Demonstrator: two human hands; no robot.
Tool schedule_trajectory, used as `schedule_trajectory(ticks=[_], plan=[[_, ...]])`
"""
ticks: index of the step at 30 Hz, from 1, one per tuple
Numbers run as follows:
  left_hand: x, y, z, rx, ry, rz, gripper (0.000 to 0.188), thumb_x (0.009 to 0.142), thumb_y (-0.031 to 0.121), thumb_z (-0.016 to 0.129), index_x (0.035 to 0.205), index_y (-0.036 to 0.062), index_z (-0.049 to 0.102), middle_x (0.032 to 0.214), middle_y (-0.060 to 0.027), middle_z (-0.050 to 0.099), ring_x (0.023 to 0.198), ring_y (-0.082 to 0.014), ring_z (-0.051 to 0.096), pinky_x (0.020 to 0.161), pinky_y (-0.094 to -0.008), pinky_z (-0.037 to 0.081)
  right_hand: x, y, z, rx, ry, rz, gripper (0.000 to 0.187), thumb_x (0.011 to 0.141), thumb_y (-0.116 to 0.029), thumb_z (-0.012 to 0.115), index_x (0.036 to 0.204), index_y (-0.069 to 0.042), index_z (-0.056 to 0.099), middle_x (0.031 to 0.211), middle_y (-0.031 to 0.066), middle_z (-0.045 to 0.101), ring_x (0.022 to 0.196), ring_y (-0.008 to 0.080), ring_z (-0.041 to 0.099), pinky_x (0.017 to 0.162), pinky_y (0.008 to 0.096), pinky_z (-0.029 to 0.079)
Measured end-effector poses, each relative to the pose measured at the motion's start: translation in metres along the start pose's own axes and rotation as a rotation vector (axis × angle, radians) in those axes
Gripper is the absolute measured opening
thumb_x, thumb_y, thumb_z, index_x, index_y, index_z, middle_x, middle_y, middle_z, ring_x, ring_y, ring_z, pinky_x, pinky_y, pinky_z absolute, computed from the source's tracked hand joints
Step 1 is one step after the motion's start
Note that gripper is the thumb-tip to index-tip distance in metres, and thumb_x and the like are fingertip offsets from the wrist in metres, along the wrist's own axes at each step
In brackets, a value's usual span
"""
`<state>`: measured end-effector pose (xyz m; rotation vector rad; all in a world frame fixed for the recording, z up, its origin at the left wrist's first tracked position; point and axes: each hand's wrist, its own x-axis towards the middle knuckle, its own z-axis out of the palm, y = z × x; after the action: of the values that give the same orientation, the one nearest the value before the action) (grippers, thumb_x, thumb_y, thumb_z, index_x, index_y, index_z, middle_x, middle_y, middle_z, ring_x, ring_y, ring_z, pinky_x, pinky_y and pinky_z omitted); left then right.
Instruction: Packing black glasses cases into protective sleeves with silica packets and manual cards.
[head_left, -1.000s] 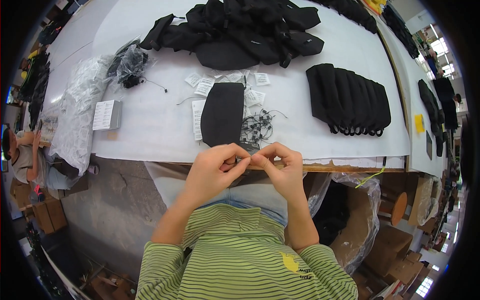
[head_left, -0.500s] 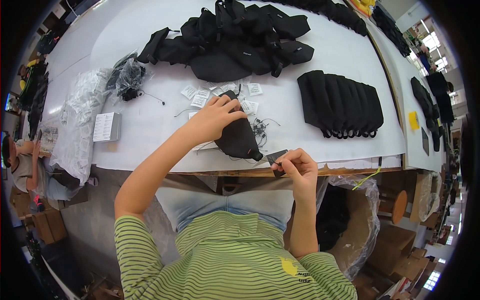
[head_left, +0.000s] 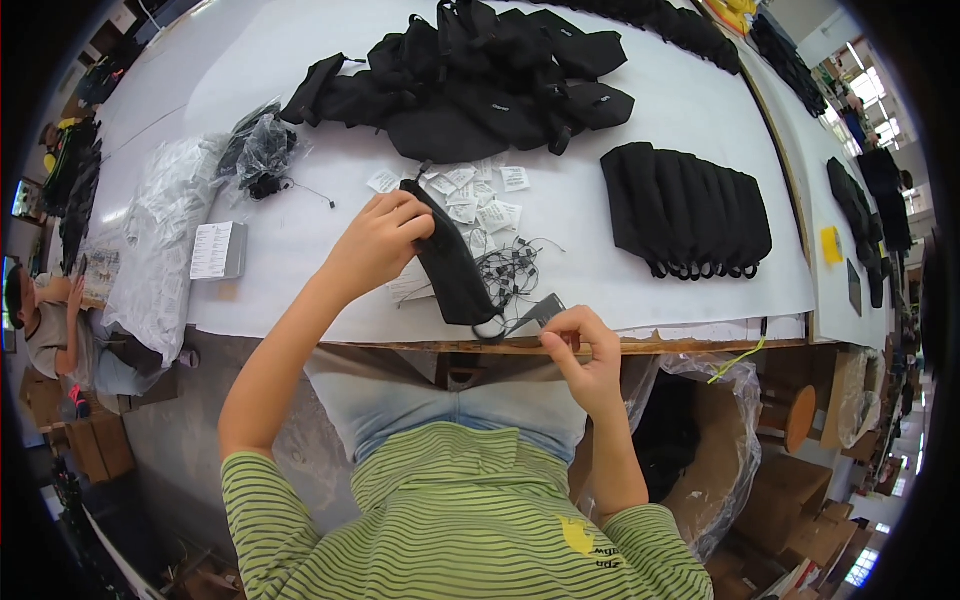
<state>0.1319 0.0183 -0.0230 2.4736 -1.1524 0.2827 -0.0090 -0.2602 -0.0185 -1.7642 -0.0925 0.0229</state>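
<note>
My left hand [head_left: 382,238] grips the upper part of a small black fabric bag [head_left: 452,268], which slants over the table with its narrow side turned up. A fabric loop [head_left: 490,328] sticks out at the bag's lower end, near the table edge. Beside that end, my right hand [head_left: 585,352] is closed in a pinch at a dark grey hang tag [head_left: 541,312]. Whether the fingers hold the card or its string is hard to see. Tangled black tag strings [head_left: 512,272] lie right of the bag, below scattered small white printed packets [head_left: 496,215].
Black bags are heaped [head_left: 470,110] at the back, and a neat row of them [head_left: 685,212] stands right. Leftward are a plastic sack of white packets [head_left: 165,235], a card stack [head_left: 217,250] and a bag of strings [head_left: 262,155]. Another person [head_left: 58,320] sits far left.
My left hand has shifted left and turned the bag onto its narrow side. My right hand has moved slightly left and down, and more of the tag strings show.
</note>
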Motion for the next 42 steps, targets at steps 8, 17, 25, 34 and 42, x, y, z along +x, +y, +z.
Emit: schedule_trajectory(ticks=[8,17,25,34,42], plan=[[-0.025,0.003,-0.013,0.025,-0.039,0.08,0.031,0.064,0.008,0.074,0.093,0.0123,0.065,0.094,0.0001,0.062,0.092,-0.0236,0.054,0.088,-0.0361,0.044,0.009,0.01,0.011,-0.69,-0.175,-0.166,0.052,0.07,-0.025,0.077,0.117,-0.011,0.06,0.093,0.0059,0.047,0.089,0.0224,0.044,0.08,0.0335,0.037],[-0.01,0.014,0.002,-0.092,-0.035,0.089,0.022,0.069,0.016,0.074,0.09,0.0148,0.068,0.086,0.0009,0.06,0.091,-0.0202,0.053,0.093,-0.0388,0.038,0.0,0.042,0.021,-0.717,-0.244,-0.312,0.051,0.066,-0.035,0.079,0.108,-0.011,0.063,0.111,0.0099,0.048,0.103,0.029,0.043,0.088,0.0423,0.035],[0.004,0.024,0.01,-0.142,0.082,0.019,0.015,0.075,0.007,0.068,0.089,0.0089,0.063,0.086,-0.0013,0.061,0.093,-0.0212,0.054,0.094,-0.0393,0.031,-0.005,0.04,0.009,-0.565,-0.065,-0.088,0.041,0.074,-0.023,0.077,0.11,-0.008,0.063,0.079,0.0056,0.059,0.082,0.0211,0.053,0.071,0.0282,0.042],[0.012,0.034,-0.016,-0.163,0.11,-0.104,0.016,0.073,0.003,0.068,0.087,0.0058,0.061,0.084,-0.004,0.061,0.089,-0.0227,0.054,0.088,-0.0359,0.035,-0.022,0.028,-0.044,1.148,-0.06,-0.139,0.051,0.089,-0.03,0.062,0.133,-0.012,0.042,0.087,0.0035,0.058,0.07,0.0114,0.044,0.061,0.0224,0.036],[-0.02,0.085,-0.028,-0.371,-0.184,-0.093,0.018,0.072,0.006,0.07,0.086,0.0051,0.059,0.081,-0.0052,0.058,0.087,-0.0247,0.052,0.087,-0.0361,0.034,-0.001,0.043,-0.051,0.852,0.544,-0.05,0.014,0.094,-0.02,0.058,0.093,-0.006,0.06,0.06,-0.0002,0.05,0.051,0.0075,0.035,0.05,0.0201,0.028]])
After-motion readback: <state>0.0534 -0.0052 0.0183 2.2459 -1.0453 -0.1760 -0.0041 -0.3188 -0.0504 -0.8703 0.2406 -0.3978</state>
